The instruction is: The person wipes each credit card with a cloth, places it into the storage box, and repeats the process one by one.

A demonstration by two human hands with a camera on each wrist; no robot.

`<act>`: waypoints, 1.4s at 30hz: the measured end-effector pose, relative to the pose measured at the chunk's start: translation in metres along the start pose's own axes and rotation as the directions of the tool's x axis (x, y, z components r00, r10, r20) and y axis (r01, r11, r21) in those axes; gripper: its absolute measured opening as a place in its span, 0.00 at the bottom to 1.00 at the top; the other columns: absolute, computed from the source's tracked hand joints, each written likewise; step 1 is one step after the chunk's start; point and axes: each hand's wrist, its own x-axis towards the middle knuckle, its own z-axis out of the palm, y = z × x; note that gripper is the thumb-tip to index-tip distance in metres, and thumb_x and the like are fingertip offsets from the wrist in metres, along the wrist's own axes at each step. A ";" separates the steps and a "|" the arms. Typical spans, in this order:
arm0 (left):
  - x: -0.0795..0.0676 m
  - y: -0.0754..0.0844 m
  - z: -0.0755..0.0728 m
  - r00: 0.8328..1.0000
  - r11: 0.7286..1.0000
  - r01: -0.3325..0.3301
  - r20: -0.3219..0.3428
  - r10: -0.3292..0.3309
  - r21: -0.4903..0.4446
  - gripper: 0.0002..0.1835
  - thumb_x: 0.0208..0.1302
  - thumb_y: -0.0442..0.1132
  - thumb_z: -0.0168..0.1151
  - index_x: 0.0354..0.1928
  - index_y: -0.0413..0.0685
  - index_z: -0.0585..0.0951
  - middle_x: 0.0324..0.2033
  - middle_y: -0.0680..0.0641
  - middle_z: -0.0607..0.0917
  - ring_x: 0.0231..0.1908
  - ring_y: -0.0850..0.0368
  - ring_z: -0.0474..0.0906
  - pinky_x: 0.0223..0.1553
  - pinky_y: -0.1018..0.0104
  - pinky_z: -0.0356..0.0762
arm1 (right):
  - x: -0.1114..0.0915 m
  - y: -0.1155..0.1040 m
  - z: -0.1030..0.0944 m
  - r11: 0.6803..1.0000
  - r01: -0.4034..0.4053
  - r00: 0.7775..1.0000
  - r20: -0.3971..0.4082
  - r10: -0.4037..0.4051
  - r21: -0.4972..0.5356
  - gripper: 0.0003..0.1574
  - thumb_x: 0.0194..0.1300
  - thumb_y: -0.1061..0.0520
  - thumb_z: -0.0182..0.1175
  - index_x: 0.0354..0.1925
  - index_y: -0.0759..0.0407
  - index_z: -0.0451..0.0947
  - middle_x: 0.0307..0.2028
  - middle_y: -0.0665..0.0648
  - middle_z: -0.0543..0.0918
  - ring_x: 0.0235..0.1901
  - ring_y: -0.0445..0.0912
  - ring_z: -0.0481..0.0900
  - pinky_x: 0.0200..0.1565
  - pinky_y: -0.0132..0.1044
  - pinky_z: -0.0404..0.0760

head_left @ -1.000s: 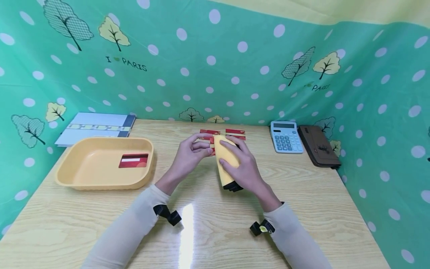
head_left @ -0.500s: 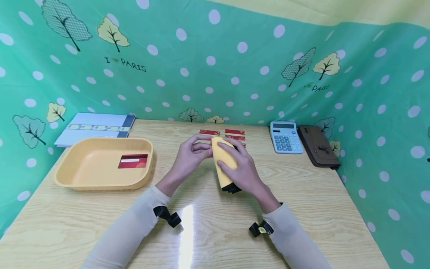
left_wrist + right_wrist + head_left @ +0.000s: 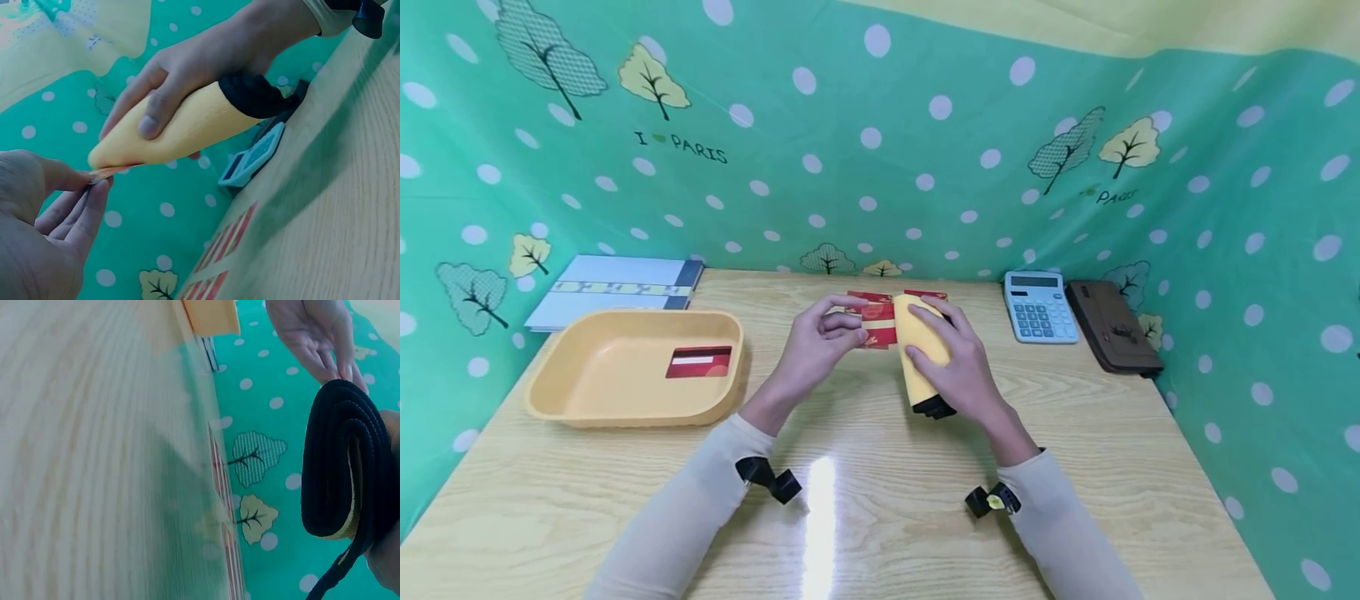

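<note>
My left hand (image 3: 816, 342) pinches a red card (image 3: 880, 323) with a pale stripe by its left edge, thumb against fingers. In the left wrist view the card shows nearly edge-on, raised above the table. My right hand (image 3: 958, 362) grips a folded yellow cloth (image 3: 916, 350) with black edging, its fingers spread over the outside. The cloth's near end lies right at the card's right edge. Its several black-edged layers (image 3: 334, 462) show in the right wrist view. Behind the hands, red striped cards (image 3: 226, 240) lie in rows on the table, partly hidden in the head view.
A yellow tray (image 3: 625, 422) on the left holds one red card (image 3: 698, 362). Behind it lies a blue-white folder (image 3: 613, 290). At the back right are a light blue calculator (image 3: 1041, 308) and a brown zipped wallet (image 3: 1112, 327). A green dotted curtain (image 3: 865, 167) hangs behind.
The cloth first moved left over the card, covering most of it, and has since moved right, so the card's face shows. My left hand has kept its pinch and shifted slightly left.
</note>
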 end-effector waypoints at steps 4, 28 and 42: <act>0.001 0.001 -0.004 1.000 1.000 0.019 0.006 -0.019 -0.011 0.22 0.67 0.28 0.66 0.61 0.48 0.79 0.43 0.40 0.87 0.46 0.51 0.90 0.52 0.62 0.89 | 0.002 0.007 -0.005 1.000 -0.016 0.999 -0.028 0.016 0.000 0.36 0.64 0.61 0.72 0.69 0.51 0.77 0.71 0.60 0.72 0.70 0.54 0.72 0.65 0.54 0.79; 0.007 0.004 -0.021 0.998 1.000 0.018 -0.056 -0.019 -0.013 0.22 0.68 0.30 0.66 0.63 0.50 0.79 0.41 0.49 0.90 0.43 0.60 0.90 0.52 0.61 0.89 | 0.007 0.026 -0.029 0.991 -0.134 0.987 -0.092 0.131 -0.023 0.35 0.65 0.60 0.70 0.69 0.53 0.76 0.71 0.59 0.72 0.71 0.56 0.70 0.67 0.54 0.74; 0.004 0.001 -0.021 0.997 0.999 0.035 -0.072 -0.033 0.029 0.18 0.70 0.34 0.65 0.60 0.43 0.85 0.56 0.39 0.86 0.47 0.61 0.88 0.54 0.73 0.85 | 0.005 0.029 -0.029 0.990 -0.143 0.985 -0.098 0.141 -0.012 0.34 0.65 0.60 0.71 0.68 0.52 0.77 0.71 0.57 0.72 0.69 0.55 0.71 0.64 0.52 0.75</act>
